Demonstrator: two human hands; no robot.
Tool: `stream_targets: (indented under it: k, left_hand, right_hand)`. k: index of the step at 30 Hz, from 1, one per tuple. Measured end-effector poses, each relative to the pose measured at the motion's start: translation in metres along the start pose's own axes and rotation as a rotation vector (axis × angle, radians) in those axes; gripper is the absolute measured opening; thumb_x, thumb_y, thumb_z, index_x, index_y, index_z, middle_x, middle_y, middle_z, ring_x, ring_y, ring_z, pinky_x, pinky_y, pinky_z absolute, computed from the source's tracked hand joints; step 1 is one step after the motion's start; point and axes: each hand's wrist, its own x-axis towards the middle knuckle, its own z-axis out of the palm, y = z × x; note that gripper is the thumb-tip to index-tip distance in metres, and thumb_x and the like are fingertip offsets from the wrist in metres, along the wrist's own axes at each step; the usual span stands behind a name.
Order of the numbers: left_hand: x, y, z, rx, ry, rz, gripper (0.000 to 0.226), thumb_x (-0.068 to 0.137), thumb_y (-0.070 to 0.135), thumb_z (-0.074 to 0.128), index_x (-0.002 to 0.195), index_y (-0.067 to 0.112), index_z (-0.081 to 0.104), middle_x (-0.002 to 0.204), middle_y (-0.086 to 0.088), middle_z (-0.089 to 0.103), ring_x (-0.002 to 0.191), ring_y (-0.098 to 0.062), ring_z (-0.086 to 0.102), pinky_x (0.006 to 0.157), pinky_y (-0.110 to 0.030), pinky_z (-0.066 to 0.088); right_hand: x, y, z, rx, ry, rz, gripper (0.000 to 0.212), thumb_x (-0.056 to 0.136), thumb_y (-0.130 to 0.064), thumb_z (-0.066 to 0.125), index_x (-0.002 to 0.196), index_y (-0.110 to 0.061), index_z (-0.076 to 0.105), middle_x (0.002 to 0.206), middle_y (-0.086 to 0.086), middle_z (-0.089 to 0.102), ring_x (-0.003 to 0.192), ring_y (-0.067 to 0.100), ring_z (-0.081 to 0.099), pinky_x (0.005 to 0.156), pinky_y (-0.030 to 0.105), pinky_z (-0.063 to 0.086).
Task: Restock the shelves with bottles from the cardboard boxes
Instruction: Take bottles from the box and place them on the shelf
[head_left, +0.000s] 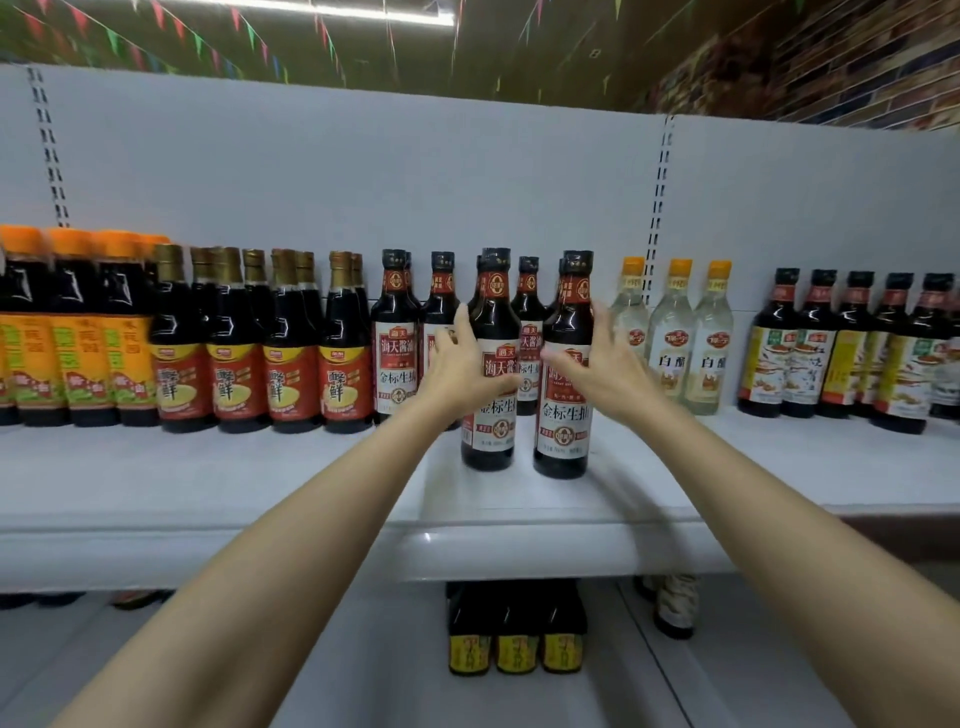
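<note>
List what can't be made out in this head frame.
- Cardboard boxes: none in the head view.
- Left hand hides the left front bottle's label middle; grip firmness unclear.
- Right hand covers the right front bottle's label edge.
- Lower-shelf bottles: tops hidden by the upper shelf's lip.
- Small label print: blurred.

dark glass bottles (488, 364) glossy, paper labels; shelf (519, 540) smooth, glossy white painted metal; clear bottles (670, 338) glossy; wall (857, 62) rough brick.
</note>
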Motion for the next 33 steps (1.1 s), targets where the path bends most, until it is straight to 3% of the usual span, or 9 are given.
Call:
stream_targets:
  k: [3,7,14,19,21,23,26,33]
  left_hand:
    - [-0.007,0.005,0.008,0.103,0.145,0.042,0.112,0.075,0.044,0.076,0.151,0.021,-0.003,0.148,-0.020,0.024,0.127,-0.032,0.045,0.098,-0.041,0.044]
    - [0.000,0.009,0.000,0.186,0.259,0.052,0.095,0.071,0.041,0.079,0.143,0.013,0.025,0.140,-0.012,0.037,0.125,-0.027,0.044,0.096,-0.038,0.045]
    - [0.014,0.007,-0.014,0.037,0.152,0.079,0.087,0.065,0.026,0.085,0.136,0.009,0.037,0.136,-0.007,0.047,0.126,-0.024,0.046,0.102,-0.037,0.041]
    - [0.026,0.003,-0.010,0.059,0.149,0.071,0.088,0.064,0.027,0.085,0.136,0.008,0.038,0.137,-0.009,0.049,0.127,-0.025,0.045,0.103,-0.038,0.041]
    - [0.032,0.002,-0.009,0.174,0.192,0.068,0.089,0.064,0.036,0.084,0.136,0.009,0.040,0.139,-0.009,0.048,0.131,-0.025,0.040,0.106,-0.040,0.037]
    - [0.038,0.000,-0.009,0.418,0.247,0.097,0.090,0.064,0.050,0.079,0.137,0.012,0.043,0.145,-0.007,0.041,0.141,-0.025,0.022,0.116,-0.043,0.020]
    - [0.044,-0.001,-0.010,0.599,0.278,0.127,0.091,0.065,0.064,0.072,0.136,0.014,0.046,0.153,-0.005,0.028,0.147,-0.024,0.000,0.119,-0.047,-0.002]
    - [0.062,-0.009,-0.008,0.747,0.255,0.147,0.088,0.068,0.069,0.065,0.138,0.018,0.047,0.156,-0.003,0.020,0.146,-0.026,-0.010,0.116,-0.053,-0.009]
  right_hand:
    - [-0.016,0.011,0.012,0.110,-0.052,-0.074,0.112,0.079,-0.046,0.071,0.144,-0.045,-0.021,0.148,0.017,0.034,0.130,0.034,0.044,0.105,0.056,0.037]
    - [-0.017,0.015,0.006,0.214,-0.059,-0.116,0.111,0.082,-0.020,0.073,0.146,-0.046,-0.014,0.140,0.014,0.048,0.122,0.029,0.053,0.103,0.054,0.042]
    - [-0.012,0.020,0.000,0.280,-0.127,-0.149,0.102,0.085,-0.014,0.070,0.150,-0.035,-0.005,0.142,0.010,0.049,0.123,0.025,0.054,0.103,0.043,0.040]
    - [-0.002,0.018,0.002,0.255,-0.146,-0.154,0.100,0.085,-0.014,0.069,0.151,-0.030,-0.005,0.142,0.011,0.048,0.124,0.025,0.052,0.102,0.041,0.040]
    - [0.004,0.016,0.007,0.272,-0.146,-0.152,0.100,0.085,-0.012,0.069,0.151,-0.030,-0.005,0.142,0.012,0.047,0.124,0.025,0.051,0.103,0.042,0.040]
    - [0.012,0.015,0.013,0.257,-0.140,-0.151,0.102,0.085,-0.013,0.070,0.150,-0.031,-0.006,0.142,0.012,0.048,0.124,0.026,0.052,0.102,0.042,0.042]
    - [0.023,0.016,0.022,0.233,-0.130,-0.149,0.103,0.084,-0.015,0.071,0.150,-0.034,-0.007,0.142,0.013,0.047,0.123,0.028,0.053,0.102,0.046,0.045]
    - [0.046,0.020,0.039,0.250,-0.128,-0.160,0.103,0.085,-0.013,0.070,0.150,-0.034,-0.007,0.142,0.014,0.046,0.123,0.028,0.053,0.100,0.046,0.044]
